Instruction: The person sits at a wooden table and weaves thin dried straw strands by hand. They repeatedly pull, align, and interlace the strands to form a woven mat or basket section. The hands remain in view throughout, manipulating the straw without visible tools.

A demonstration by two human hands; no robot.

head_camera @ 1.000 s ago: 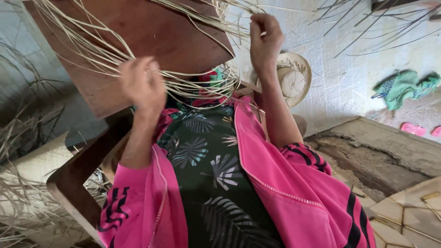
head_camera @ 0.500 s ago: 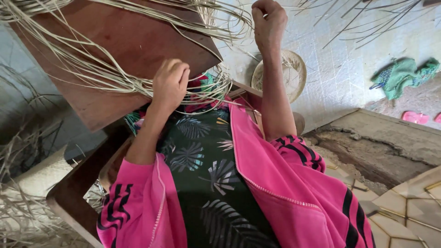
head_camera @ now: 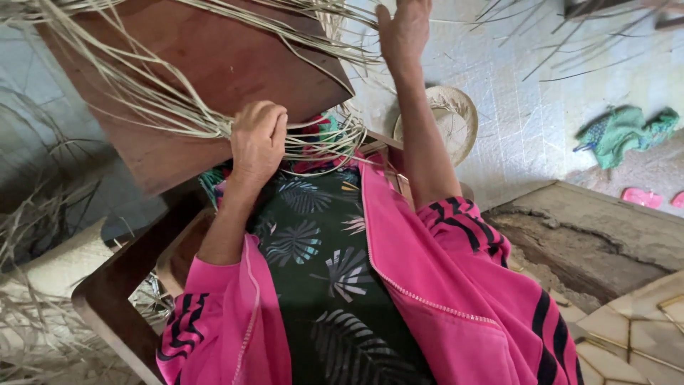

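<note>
Both hands work pale straw strands (head_camera: 164, 107): left hand (head_camera: 258, 139) grip closed on them, right hand (head_camera: 403, 28) grip unclear.

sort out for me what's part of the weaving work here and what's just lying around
In hand:
- left hand, closed on a bunch of pale straw strands
- right hand, raised among the strands
- brown wooden board the strands lie across

Lying about:
- woven straw hat on the floor
- green cloth
- pink sandals
- loose straw heap

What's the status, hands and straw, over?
Left hand shut on straw against board. Right hand raised, grip unclear. Loose strands across board.
</note>
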